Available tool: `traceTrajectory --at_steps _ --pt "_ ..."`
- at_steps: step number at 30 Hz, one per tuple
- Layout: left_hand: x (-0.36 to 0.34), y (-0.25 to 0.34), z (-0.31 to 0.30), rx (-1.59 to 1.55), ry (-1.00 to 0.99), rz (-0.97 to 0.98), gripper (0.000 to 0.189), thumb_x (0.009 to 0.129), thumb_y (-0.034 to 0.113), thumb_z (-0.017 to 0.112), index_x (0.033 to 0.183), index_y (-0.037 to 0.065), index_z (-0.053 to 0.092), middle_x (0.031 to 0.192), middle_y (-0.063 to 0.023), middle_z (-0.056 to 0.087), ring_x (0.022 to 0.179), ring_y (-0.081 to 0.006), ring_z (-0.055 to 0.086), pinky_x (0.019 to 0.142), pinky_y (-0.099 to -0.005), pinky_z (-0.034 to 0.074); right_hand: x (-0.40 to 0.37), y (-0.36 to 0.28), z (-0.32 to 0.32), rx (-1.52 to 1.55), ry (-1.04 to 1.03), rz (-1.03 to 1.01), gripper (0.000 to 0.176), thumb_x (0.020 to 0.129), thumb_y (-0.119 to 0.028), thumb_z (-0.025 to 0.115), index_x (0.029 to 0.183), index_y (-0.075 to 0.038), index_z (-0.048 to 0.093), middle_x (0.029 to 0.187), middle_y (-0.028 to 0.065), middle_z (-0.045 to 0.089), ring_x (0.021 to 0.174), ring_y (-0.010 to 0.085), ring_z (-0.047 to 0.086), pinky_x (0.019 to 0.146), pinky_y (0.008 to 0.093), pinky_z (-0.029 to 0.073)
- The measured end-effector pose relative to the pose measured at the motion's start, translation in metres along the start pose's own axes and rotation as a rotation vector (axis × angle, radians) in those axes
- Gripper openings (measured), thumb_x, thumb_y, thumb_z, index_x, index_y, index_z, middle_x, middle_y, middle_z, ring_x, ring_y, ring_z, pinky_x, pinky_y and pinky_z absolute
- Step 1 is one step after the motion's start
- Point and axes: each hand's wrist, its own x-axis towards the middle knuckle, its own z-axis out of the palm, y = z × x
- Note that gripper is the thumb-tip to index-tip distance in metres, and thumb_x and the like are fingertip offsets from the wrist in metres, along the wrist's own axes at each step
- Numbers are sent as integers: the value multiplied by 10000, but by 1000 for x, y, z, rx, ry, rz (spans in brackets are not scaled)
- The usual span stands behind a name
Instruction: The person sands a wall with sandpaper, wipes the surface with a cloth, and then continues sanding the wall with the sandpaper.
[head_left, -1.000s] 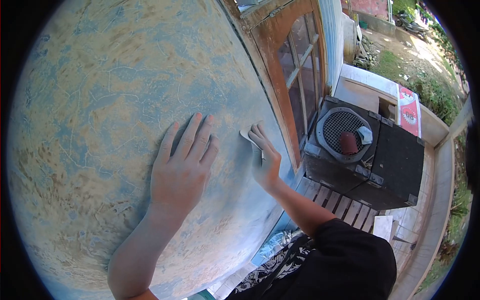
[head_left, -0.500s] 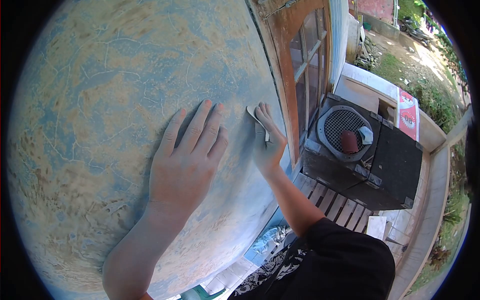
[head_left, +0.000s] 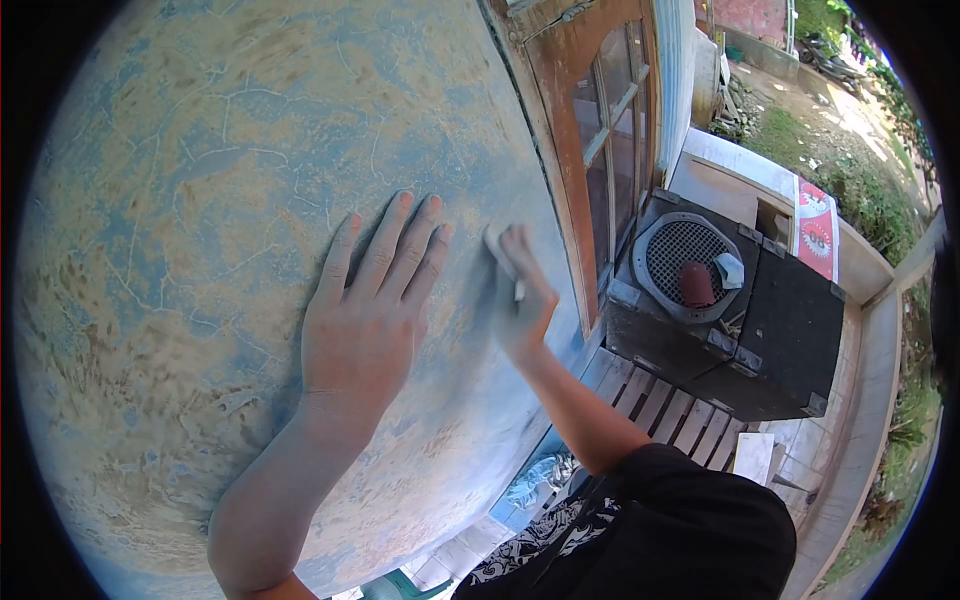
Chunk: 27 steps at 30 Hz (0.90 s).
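My left hand (head_left: 362,330) lies flat on the wall (head_left: 250,240), its fingers stretched out and dusted pale. The wall carries worn blue paint with patchy beige areas and fine cracks. To its right, my right hand (head_left: 524,295) presses a thin whitish folded piece of sandpaper (head_left: 497,248) against the wall, close to the door frame. Motion smears this hand a little, and most of the sandpaper's rough face is hidden against the wall.
A wooden door (head_left: 565,90) with glass panes adjoins the wall on the right. Beyond it stands a black speaker box (head_left: 790,310), with a reddish-brown piece (head_left: 697,284) and a crumpled pale piece (head_left: 730,270) on its grille. A slatted bench (head_left: 680,415) stands below.
My right hand has shifted slightly left and down along the wall with the sandpaper. My left hand stays on the wall, its fingers moved slightly.
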Motion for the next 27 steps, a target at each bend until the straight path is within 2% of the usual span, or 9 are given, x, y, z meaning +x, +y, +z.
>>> traceTrajectory --at_steps 2,5,9,11,15,17,20,24,27 --pt "0 2 1 -48 -30 -13 703 942 415 650 1586 251 420 1683 36 325 1563 -174 255 1300 -455 185 -28 -22 -13 113 -279 -112 442 872 137 617 1270 -28 717 1380 199 644 1364 375 547 1132 417 475" --pt "1 4 1 -69 -52 1 701 946 413 643 1587 238 420 1683 23 327 1561 -188 266 1295 -466 196 -36 3 -23 159 -389 -310 436 874 131 628 1261 -46 725 1382 192 644 1363 368 548 1134 413 474" --pt "-2 11 6 -16 -20 16 690 947 410 644 1580 233 433 1684 13 327 1559 -200 275 1286 -475 215 -5 43 -25 62 -228 -141 418 873 102 666 1262 -41 721 1384 194 642 1359 369 551 1126 411 484" --pt "-3 12 7 -25 -31 32 679 949 404 641 1575 231 442 1684 16 329 1558 -199 278 1280 -476 227 8 51 -23 52 -123 75 405 879 92 674 1266 -20 710 1380 197 643 1359 372 550 1123 415 488" --pt "-5 11 8 -32 -54 43 656 962 398 626 1572 236 447 1682 19 333 1557 -199 280 1278 -475 230 -7 -11 -24 99 -196 51 403 887 103 658 1270 -15 705 1379 197 646 1364 365 551 1125 426 485" --pt "-9 15 14 -21 -11 57 627 972 396 613 1562 244 463 1680 22 337 1556 -200 281 1278 -473 231 -26 -28 -29 195 -335 -79 401 888 109 649 1260 -28 714 1379 193 650 1371 355 551 1134 434 477" --pt "-12 15 13 -29 -30 76 585 988 385 589 1547 248 484 1676 24 345 1554 -202 285 1276 -474 234 -37 13 -27 141 -347 -243 408 882 116 650 1254 -38 718 1384 190 649 1373 344 557 1140 439 472" --pt "-11 16 9 -37 -26 73 568 991 366 582 1538 240 496 1670 18 356 1551 -205 292 1275 -476 236 -9 44 -25 75 -125 66 368 927 88 633 1269 -29 705 1384 187 649 1387 357 529 1137 427 468" --pt "-5 17 9 -37 -26 103 569 985 357 588 1533 230 501 1666 12 363 1548 -208 299 1274 -479 238 -3 20 -20 76 -154 68 350 939 68 636 1269 -29 706 1409 183 632 1397 349 516 1127 416 477"
